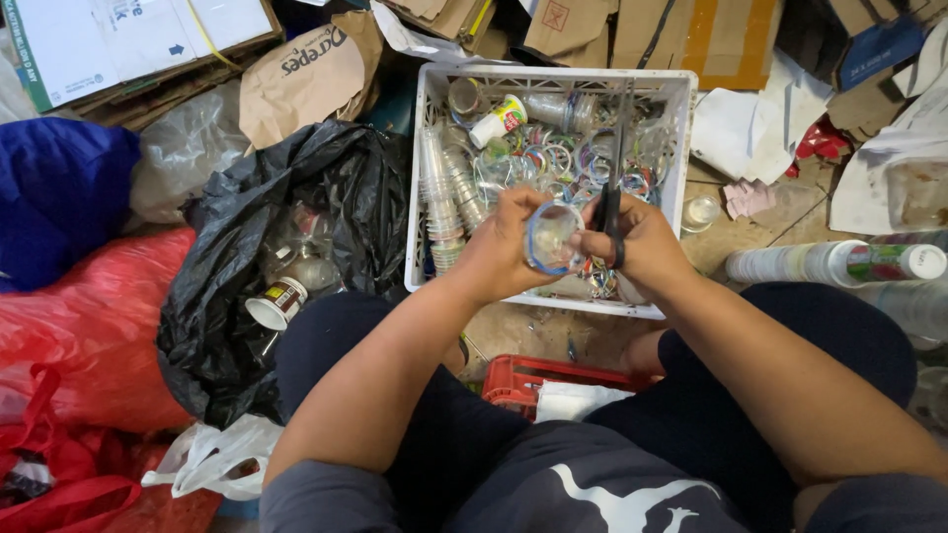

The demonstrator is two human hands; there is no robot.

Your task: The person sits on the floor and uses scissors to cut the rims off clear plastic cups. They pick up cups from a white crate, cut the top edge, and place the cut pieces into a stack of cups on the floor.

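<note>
My left hand (499,247) grips a clear plastic cup with a blue rim (551,237), its mouth turned toward me, over the near part of a white plastic crate (427,148). My right hand (642,242) holds black-handled scissors (614,168) whose blades point up and away, right beside the cup's rim. The crate holds stacked clear cups (442,202), several cut coloured rims and a few bottles.
An open black rubbish bag (326,178) with cups lies at left, beside red bags (89,326) and a blue one (59,188). A red basket (523,377) sits between my knees. Stacked cups (829,263) lie at right. Cardboard and paper fill the back.
</note>
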